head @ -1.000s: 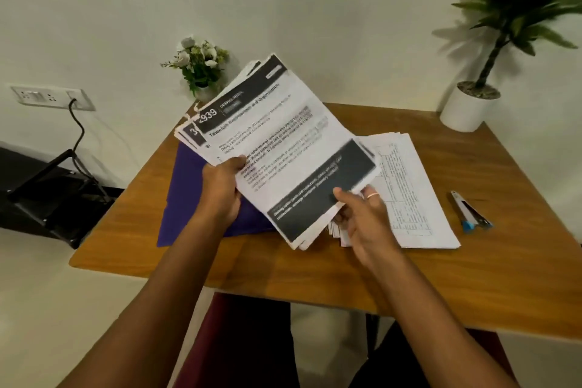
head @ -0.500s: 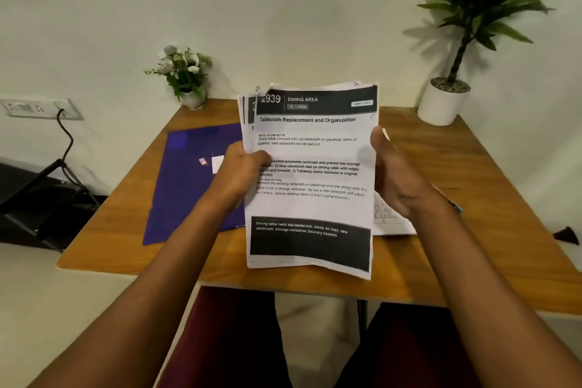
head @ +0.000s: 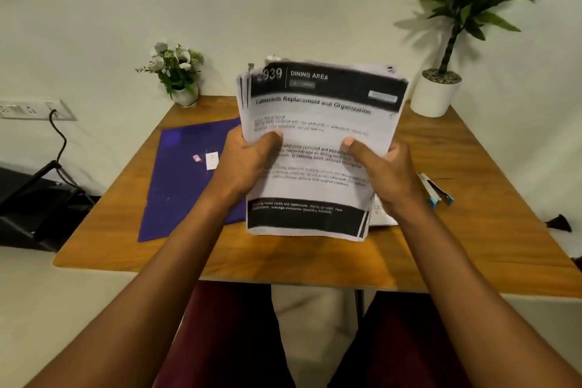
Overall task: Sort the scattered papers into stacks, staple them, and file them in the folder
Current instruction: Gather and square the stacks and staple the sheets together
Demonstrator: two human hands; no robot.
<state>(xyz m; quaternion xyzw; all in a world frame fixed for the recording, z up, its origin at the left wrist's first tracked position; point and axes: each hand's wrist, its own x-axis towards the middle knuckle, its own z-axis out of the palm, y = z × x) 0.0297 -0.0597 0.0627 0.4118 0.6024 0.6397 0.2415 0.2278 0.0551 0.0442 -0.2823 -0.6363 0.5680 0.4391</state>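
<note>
The purple folder (head: pixel 182 179) is lying flat on the table (head: pixel 472 230), at nine o'clock from the paper stack (head: pixel 321 123); its contents cannot be told. The stack is being held up over the table's middle, its long axis running six to twelve o'clock and its header at twelve. The left hand (head: pixel 248 161) and right hand (head: pixel 387 173) are gripping its side edges, thumbs pressing the front sheet. The stapler (head: pixel 436 190) is lying at three o'clock.
</note>
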